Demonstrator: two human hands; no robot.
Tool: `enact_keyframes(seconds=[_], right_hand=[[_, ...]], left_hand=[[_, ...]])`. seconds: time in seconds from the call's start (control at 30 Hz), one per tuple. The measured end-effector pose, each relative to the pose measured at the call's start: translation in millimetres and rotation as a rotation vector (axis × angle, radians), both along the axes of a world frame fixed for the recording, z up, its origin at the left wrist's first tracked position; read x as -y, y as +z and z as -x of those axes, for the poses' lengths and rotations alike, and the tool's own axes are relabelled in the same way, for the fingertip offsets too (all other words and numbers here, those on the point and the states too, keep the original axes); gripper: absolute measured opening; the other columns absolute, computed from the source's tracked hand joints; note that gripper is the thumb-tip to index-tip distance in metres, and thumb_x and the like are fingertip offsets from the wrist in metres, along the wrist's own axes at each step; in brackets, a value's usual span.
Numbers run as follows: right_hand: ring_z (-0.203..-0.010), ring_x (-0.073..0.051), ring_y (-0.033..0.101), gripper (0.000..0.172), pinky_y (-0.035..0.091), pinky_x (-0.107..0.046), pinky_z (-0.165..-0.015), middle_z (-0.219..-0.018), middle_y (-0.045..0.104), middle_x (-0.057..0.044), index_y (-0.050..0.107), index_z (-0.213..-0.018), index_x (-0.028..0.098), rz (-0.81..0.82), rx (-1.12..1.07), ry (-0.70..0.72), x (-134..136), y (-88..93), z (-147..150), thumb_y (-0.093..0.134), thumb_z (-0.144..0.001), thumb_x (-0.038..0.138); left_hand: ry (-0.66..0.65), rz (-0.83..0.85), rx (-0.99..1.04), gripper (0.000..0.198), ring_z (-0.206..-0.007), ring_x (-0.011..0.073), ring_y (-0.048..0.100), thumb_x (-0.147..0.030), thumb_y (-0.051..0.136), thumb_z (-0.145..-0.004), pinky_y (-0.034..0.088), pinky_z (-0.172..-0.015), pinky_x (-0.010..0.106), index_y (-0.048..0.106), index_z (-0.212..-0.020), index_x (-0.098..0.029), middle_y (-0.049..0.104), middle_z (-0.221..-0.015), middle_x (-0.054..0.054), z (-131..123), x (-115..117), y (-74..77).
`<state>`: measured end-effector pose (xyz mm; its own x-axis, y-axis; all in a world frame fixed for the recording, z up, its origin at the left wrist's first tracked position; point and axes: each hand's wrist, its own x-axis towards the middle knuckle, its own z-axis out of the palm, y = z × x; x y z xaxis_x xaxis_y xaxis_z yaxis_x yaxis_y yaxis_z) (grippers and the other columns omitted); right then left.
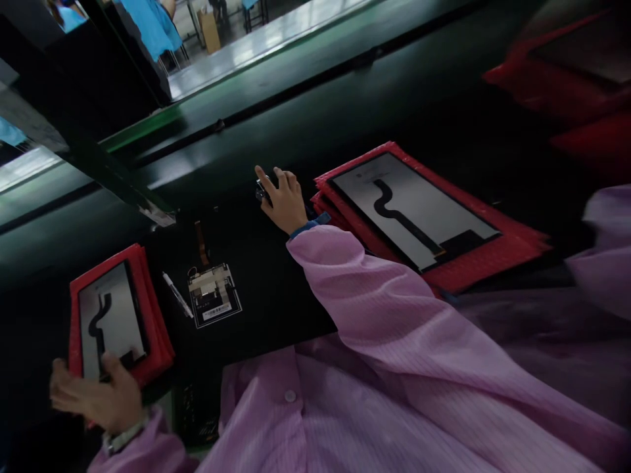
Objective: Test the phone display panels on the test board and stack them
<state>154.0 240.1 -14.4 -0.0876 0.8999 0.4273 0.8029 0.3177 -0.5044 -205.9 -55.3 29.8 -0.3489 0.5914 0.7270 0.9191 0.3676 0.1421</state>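
My left hand (101,397) is at the lower edge of a flat display panel (112,295) with a black curved ribbon cable. That panel lies on a stack of red bubble-wrap sheets (156,322); the hand's fingers are apart and slightly blurred. On the dark worktop (276,289), my right hand (284,200) has its fingers spread over a small shiny metal piece (261,187), partly hidden by them. Between the hands lie a white pen-like stick (177,295) and a small square electronic part (214,295) with a label and an orange-brown flex cable (201,243).
Right of my right forearm, another display panel (414,210) rests on red bubble wrap (513,246). More red wrap (557,82) is blurred at the upper right, above a pink sleeve (604,249). A slanted post (98,157) and green-edged rail (142,131) stand beyond the worktop.
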Motion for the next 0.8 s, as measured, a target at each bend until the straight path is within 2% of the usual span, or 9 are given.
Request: enact_keyframes(seconds=[0.1, 0.17, 0.23, 0.3, 0.37, 0.43, 0.63, 0.7, 0.8], right_hand=[[-0.136, -0.031, 0.043, 0.062, 0.037, -0.058, -0.116, -0.146, 0.052, -0.014, 0.048, -0.152, 0.022, -0.089, -0.092, 0.031, 13.2, 2.4, 1.2, 0.043, -0.092, 0.012], [-0.131, -0.031, 0.047, 0.06, 0.041, -0.058, -0.114, -0.138, 0.058, -0.013, 0.055, -0.145, 0.023, -0.101, -0.173, 0.055, 26.6, 2.0, 1.6, 0.042, -0.088, 0.009], [-0.123, -0.031, 0.053, 0.056, 0.046, -0.058, -0.109, -0.126, 0.063, -0.013, 0.064, -0.133, 0.024, -0.084, -0.222, 0.089, 44.5, -0.4, 0.0, 0.043, -0.084, 0.006], [-0.114, -0.031, 0.057, 0.049, 0.051, -0.055, -0.104, -0.116, 0.067, -0.011, 0.07, -0.121, 0.025, -0.065, -0.221, 0.126, 67.3, -4.0, -5.5, 0.046, -0.082, 0.006], [-0.112, -0.031, 0.059, 0.041, 0.053, -0.053, -0.102, -0.113, 0.069, -0.011, 0.073, -0.114, 0.026, -0.059, -0.19, 0.127, 94.8, -7.5, -15.9, 0.049, -0.085, 0.009], [-0.117, -0.032, 0.057, 0.036, 0.051, -0.054, -0.106, -0.119, 0.068, -0.012, 0.073, -0.113, 0.026, -0.062, -0.138, 0.036, 124.9, -10.4, -30.9, 0.049, -0.09, 0.013], [-0.125, -0.037, 0.054, 0.035, 0.043, -0.062, -0.106, -0.132, 0.061, -0.017, 0.068, -0.123, 0.027, -0.122, 0.037, -0.609, 197.5, -22.7, -90.9, 0.053, -0.091, 0.022], [-0.122, -0.038, 0.055, 0.029, 0.045, -0.061, -0.102, -0.127, 0.062, -0.018, 0.069, -0.117, 0.025, -0.129, 0.067, -0.704, 208.2, -29.1, -109.7, 0.057, -0.091, 0.029], [-0.108, -0.034, 0.06, 0.018, 0.047, -0.054, -0.096, -0.112, 0.068, -0.014, 0.071, -0.098, 0.026, -0.13, 0.07, -0.729, 212.2, -37.4, -128.7, 0.058, -0.094, 0.039]], left_hand=[[-0.38, -0.061, 0.09, 0.08, -0.135, 0.0429, 0.05, -0.031, 0.068, -0.088, 0.057, -0.092, 0.06, 0.031, -0.159, -0.037, 0.047, -0.152, 0.016, -67.5, -9.0, -20.1], [-0.54, 0.017, 0.191, 0.068, -0.129, 0.0379, 0.055, -0.025, 0.061, -0.093, 0.055, -0.095, 0.06, 0.038, -0.155, -0.037, 0.054, -0.143, 0.015, -120.1, -16.4, -34.0], [-0.812, 0.188, 0.324, 0.063, -0.12, 0.0305, 0.062, -0.021, 0.053, -0.097, 0.06, -0.091, 0.049, 0.035, -0.157, -0.033, 0.057, -0.139, 0.016, -170.7, -22.5, -45.4], [-1.121, 0.414, 0.305, 0.059, -0.119, 0.0293, 0.063, -0.022, 0.051, -0.098, 0.061, -0.09, 0.046, 0.036, -0.155, -0.025, 0.062, -0.134, 0.017, -210.8, -26.6, -52.7], [-1.245, 0.551, 0.189, 0.054, -0.113, 0.0312, 0.066, -0.022, 0.053, -0.097, 0.061, -0.087, 0.048, 0.045, -0.15, -0.021, 0.065, -0.13, 0.017, -235.0, -29.1, -56.1], [-1.248, 0.591, 0.163, 0.048, -0.111, 0.0315, 0.066, -0.02, 0.054, -0.097, 0.06, -0.088, 0.049, 0.052, -0.145, -0.019, 0.067, -0.129, 0.016, -243.4, -30.9, -57.3], [-1.312, 0.558, 0.45, 0.046, -0.114, 0.0243, 0.063, -0.015, 0.05, -0.099, 0.058, -0.097, 0.042, 0.05, -0.145, -0.02, 0.069, -0.123, 0.011, -227.0, -33.9, -54.7], [-1.324, 0.576, 0.503, 0.045, -0.113, 0.0233, 0.064, -0.016, 0.051, -0.1, 0.058, -0.096, 0.041, 0.05, -0.144, -0.021, 0.069, -0.123, 0.01, -223.5, -33.6, -52.2], [-1.305, 0.63, 0.6, 0.042, -0.117, 0.0231, 0.063, -0.018, 0.051, -0.101, 0.056, -0.1, 0.042, 0.052, -0.142, -0.024, 0.068, -0.126, 0.009, -223.4, -33.3, -47.9]])
